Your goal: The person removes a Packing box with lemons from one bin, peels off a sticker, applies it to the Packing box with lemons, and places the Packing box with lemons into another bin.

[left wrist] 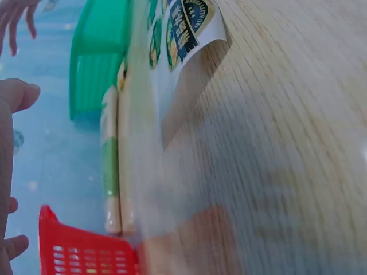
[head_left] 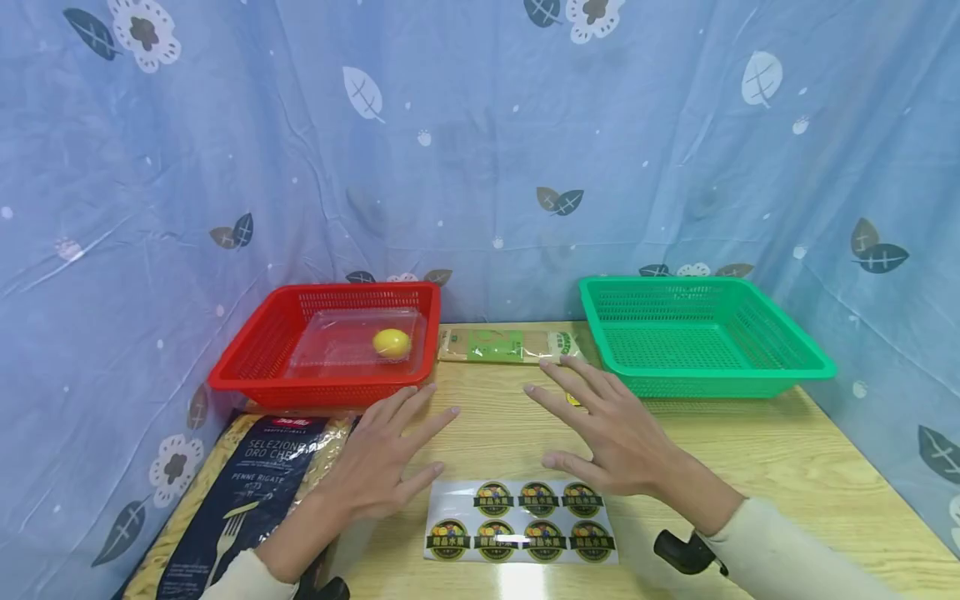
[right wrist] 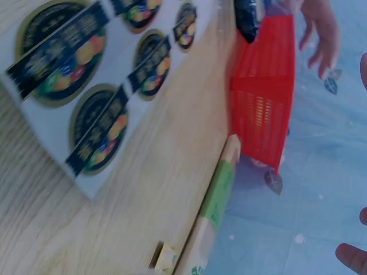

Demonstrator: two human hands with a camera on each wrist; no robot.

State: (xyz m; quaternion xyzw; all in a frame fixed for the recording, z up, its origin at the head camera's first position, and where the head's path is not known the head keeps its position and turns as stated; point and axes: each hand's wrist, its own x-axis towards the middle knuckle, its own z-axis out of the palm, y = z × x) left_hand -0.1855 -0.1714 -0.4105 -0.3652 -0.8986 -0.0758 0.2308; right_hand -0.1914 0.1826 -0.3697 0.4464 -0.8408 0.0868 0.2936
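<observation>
Both hands hover over the table with fingers spread, holding nothing. My left hand (head_left: 382,458) is above the right edge of a dark-labelled bag of penne pasta (head_left: 262,475), in front of the red basket. My right hand (head_left: 607,425) hangs beyond the upper right of a sheet of round stickers (head_left: 522,523). That white sheet lies on the table between the wrists, its stickers dark with fruit pictures; one edge curls up in the left wrist view. Under the right fingers a small yellow item (head_left: 573,400) is mostly hidden.
A red basket (head_left: 322,388) at the back left holds a clear plastic tray (head_left: 352,329) and a lemon (head_left: 392,343). At the back right stands a green basket (head_left: 712,385). Between them lies a long flat noodle packet (head_left: 495,346), against a blue curtain (head_left: 465,167).
</observation>
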